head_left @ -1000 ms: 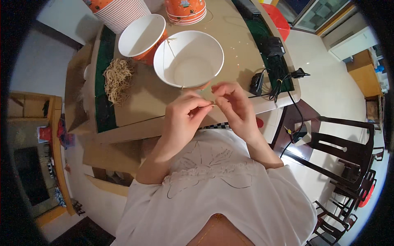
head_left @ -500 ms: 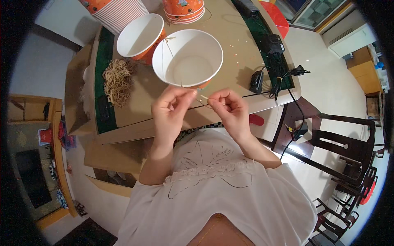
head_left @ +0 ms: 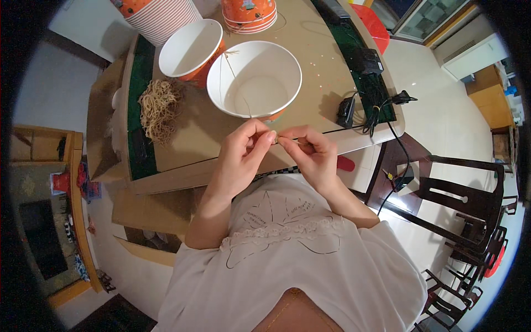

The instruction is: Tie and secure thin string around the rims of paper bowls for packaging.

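Both hands pinch one thin string (head_left: 276, 136) just in front of the white bowl (head_left: 254, 78) — left hand (head_left: 243, 149) and right hand (head_left: 310, 152) fingertips nearly touching. Looks mid-job: string pile (head_left: 159, 108) left of the bowl still waits.

A tan table (head_left: 326, 72) stands on a pale glossy tiled floor (head_left: 442, 116), with dark wooden chairs (head_left: 470, 199) at the right and a wooden shelf unit (head_left: 38, 149) at the left.
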Motion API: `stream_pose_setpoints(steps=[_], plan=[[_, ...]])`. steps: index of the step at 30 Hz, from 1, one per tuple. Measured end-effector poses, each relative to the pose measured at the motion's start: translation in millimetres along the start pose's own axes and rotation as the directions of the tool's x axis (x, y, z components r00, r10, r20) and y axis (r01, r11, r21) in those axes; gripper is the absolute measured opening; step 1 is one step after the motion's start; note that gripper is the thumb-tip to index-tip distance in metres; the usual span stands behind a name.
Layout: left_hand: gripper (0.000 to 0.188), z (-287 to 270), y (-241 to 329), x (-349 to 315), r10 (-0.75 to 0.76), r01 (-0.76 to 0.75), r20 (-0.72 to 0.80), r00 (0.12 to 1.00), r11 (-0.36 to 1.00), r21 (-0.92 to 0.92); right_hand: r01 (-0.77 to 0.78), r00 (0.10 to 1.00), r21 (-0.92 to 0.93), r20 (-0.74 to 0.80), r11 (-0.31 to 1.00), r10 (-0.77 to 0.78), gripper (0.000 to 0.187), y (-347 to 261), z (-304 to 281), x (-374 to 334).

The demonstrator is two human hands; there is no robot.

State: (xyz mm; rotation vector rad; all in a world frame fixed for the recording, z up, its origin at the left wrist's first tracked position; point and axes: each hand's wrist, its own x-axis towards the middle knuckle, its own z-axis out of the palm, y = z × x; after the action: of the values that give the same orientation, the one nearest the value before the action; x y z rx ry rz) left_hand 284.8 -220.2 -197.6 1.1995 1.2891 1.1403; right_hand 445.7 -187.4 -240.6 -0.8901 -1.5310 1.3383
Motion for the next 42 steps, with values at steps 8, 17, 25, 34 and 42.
stream_pose_setpoints(steps=[8, 17, 25, 34, 42], plan=[[0.006, 0, 0, 1, 0.125, -0.123, -0.009, 0.992, 0.983, 0.134, -0.060, 0.998, 0.031, -0.027, 0.998, 0.061, 0.006, -8, 1, 4], [0.006, 0, 1, 7, 0.212, -0.203, -0.013, 0.977, 0.948, 0.246, -0.110, 0.993, 0.058, -0.040, 0.992, 0.112, 0.005, -8, -2, 3], [0.016, 0, 17, 31, 0.415, -0.365, 0.019, 0.910, 0.775, 0.515, -0.077, 0.970, 0.216, -0.209, 0.973, 0.123, 0.009, 19, 0, 22], [0.016, -11, 12, 72, 0.207, -0.285, 0.197, 0.958, 0.718, 0.635, -0.198, 0.954, 0.312, -0.155, 0.929, 0.255, 0.011, 31, 0, 37], [0.016, -12, 9, 76, 0.199, -0.283, 0.205, 0.958, 0.755, 0.592, -0.239, 0.954, 0.335, -0.097, 0.911, 0.285, 0.012, 29, -2, 42]])
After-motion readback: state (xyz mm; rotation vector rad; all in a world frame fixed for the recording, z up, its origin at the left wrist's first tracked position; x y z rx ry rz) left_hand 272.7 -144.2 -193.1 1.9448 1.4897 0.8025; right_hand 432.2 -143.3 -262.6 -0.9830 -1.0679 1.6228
